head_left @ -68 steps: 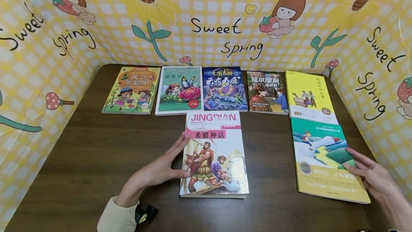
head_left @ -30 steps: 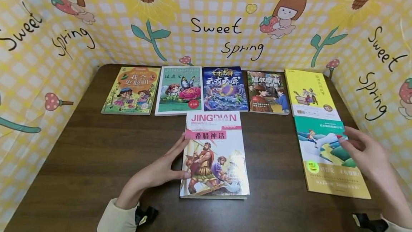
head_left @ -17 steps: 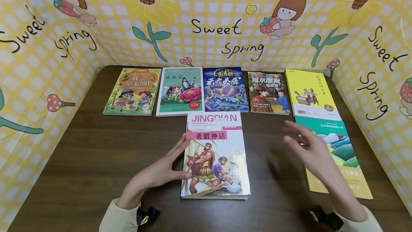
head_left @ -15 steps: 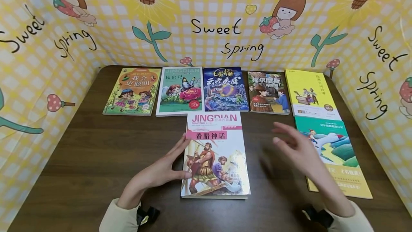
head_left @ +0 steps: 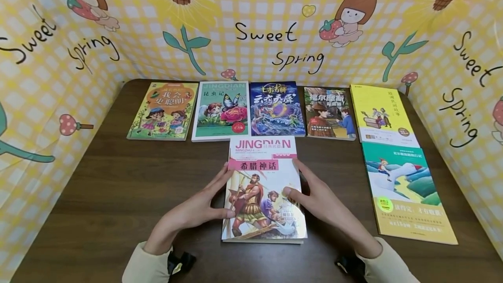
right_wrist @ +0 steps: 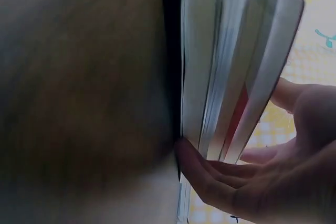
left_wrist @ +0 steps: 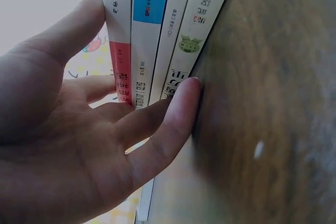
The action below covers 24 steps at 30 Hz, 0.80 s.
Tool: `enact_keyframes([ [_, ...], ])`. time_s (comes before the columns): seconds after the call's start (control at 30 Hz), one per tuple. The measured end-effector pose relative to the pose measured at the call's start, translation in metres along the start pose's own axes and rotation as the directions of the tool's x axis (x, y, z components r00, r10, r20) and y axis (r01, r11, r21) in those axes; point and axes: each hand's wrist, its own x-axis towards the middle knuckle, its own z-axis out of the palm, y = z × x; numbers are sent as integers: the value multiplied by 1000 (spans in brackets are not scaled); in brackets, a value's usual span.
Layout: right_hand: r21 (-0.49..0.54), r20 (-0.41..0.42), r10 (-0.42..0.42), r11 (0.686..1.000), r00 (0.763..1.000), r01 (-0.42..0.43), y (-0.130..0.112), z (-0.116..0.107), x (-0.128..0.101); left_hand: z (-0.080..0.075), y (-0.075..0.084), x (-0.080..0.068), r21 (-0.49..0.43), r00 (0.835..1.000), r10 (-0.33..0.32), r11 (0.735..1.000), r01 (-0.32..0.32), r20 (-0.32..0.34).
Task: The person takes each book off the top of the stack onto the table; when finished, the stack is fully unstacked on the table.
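Stack of books [head_left: 264, 191] on surface [head_left: 118, 187], between left hand [head_left: 196, 208] and right hand [head_left: 320, 202], fingers straight against its edges.

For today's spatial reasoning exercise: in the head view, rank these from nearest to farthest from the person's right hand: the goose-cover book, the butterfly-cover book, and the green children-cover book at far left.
Measured from the right hand:
1. Goose-cover book, to its right, front row.
2. Butterfly-cover book, back row, left of centre.
3. Green children-cover book, back row, far left.
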Motion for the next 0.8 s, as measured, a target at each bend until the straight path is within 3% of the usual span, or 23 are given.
enact_keyframes([
  [0.37,-25,-60,-115,993,992,114,4,5,4,1,-2,1,25,1000,14,1000,-14,-12],
  [0.8,30,-36,-66,997,997,67,7,-1,0,4,-2,0,69,999,40,997,-38,-36],
])
